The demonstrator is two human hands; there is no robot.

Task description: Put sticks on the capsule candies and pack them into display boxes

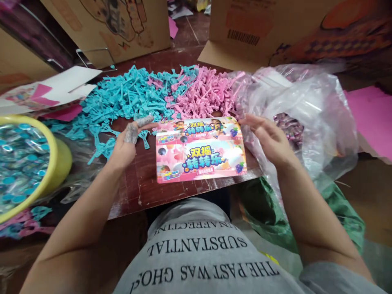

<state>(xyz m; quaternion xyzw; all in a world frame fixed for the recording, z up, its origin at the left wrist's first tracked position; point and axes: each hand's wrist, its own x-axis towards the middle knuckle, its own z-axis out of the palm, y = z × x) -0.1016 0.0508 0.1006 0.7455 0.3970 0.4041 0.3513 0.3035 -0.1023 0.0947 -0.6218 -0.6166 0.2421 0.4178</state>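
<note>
A pink printed carton (202, 159) with colourful Chinese lettering and fruit pictures lies at the table's front edge, in front of my body. My left hand (127, 136), with grey tape around some fingers, is beside the carton's left end, fingers stretched out and apart. Close to the upper right corner, my right hand (268, 136) has its fingers extended; whether the fingertips touch the carton I cannot tell. Behind the carton are heaped blue plastic pieces (122, 96) and pink plastic pieces (208, 92).
A yellow tub (58, 163) of wrapped blue-capped items stands at the left. On the right is a clear plastic bag (321, 106) with small wrapped pieces (289, 128). Large cardboard boxes (122, 28) stand behind the heaps. A green bag (275, 216) hangs below the table's right side.
</note>
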